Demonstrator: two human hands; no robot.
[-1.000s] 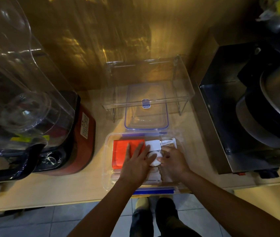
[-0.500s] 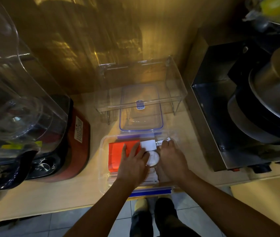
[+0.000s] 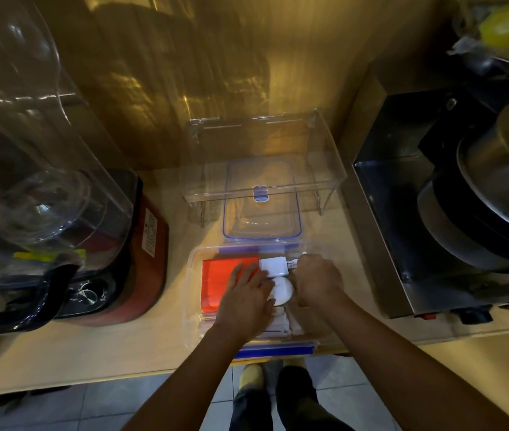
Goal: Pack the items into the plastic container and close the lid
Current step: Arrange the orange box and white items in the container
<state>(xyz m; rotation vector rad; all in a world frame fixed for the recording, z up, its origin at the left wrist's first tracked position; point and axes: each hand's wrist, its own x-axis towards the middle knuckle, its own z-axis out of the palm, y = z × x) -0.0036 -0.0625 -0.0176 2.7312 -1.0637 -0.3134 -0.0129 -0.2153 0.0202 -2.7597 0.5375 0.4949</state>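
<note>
Both hands stay in the container [image 3: 195, 290] at frame centre: left hand [image 3: 248, 298] flat on the red pack [image 3: 219, 276], right hand [image 3: 317, 283] fisted now, contents unclear; lid [image 3: 262, 209] unused.

No writing here can be read. The red appliance [image 3: 150, 244], well left of the hands' grip, carries a pale label [image 3: 149, 233] with dark print, but the characters are too small and blurred to make out. Nothing else shows any lettering, brand or number.
</note>
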